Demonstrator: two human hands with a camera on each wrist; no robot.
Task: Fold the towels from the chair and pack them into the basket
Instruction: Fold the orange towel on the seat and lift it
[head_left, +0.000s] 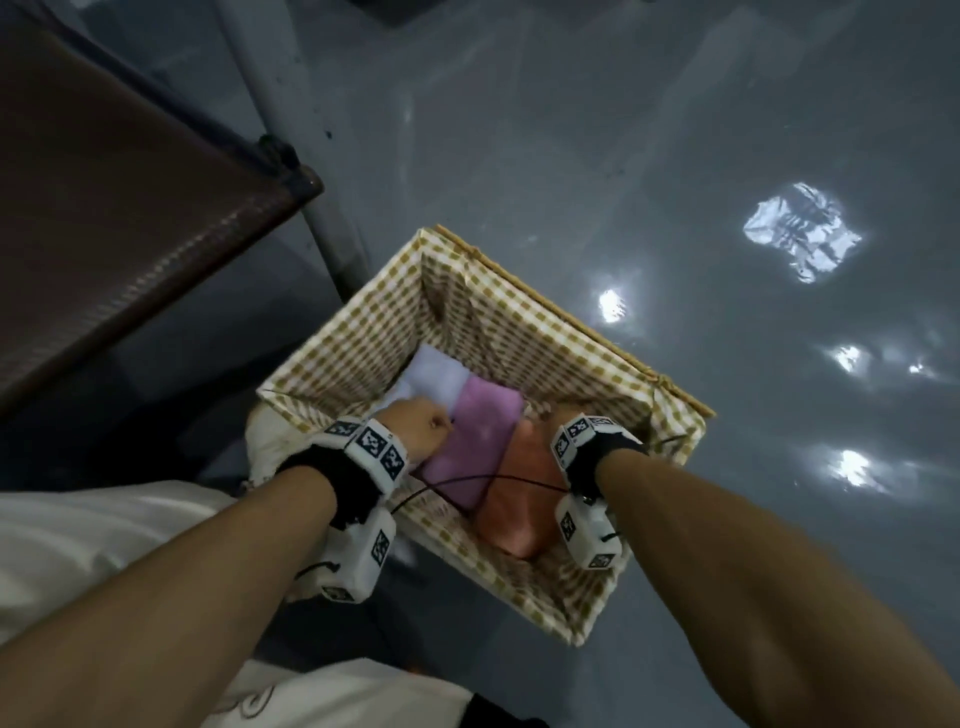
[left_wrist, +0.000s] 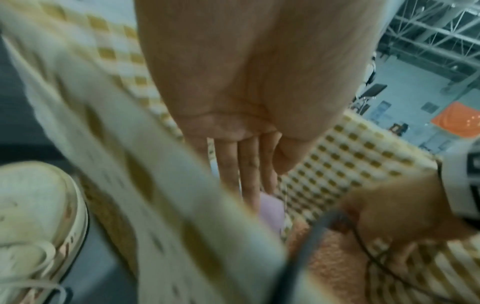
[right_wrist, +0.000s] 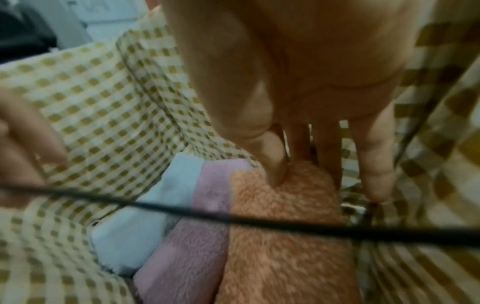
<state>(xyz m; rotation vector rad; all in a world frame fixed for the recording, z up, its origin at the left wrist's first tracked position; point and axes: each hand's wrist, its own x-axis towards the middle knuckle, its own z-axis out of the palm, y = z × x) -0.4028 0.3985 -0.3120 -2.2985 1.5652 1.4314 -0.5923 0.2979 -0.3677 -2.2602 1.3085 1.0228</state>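
Observation:
The wicker basket with checked beige lining stands on the floor and holds three folded towels side by side: a white one, a pink one and an orange one. My left hand reaches in at the seam between white and pink. In the left wrist view its fingers point straight down beside the pink towel. My right hand is at the orange towel's far end. Its thumb presses the orange towel, and its straight fingers go down between that towel and the lining.
A brown chair seat and a grey metal post stand left of the basket. My white shoe touches the basket's near-left corner. A thin black cable hangs across the towels between my wrists. Glossy grey floor lies to the right.

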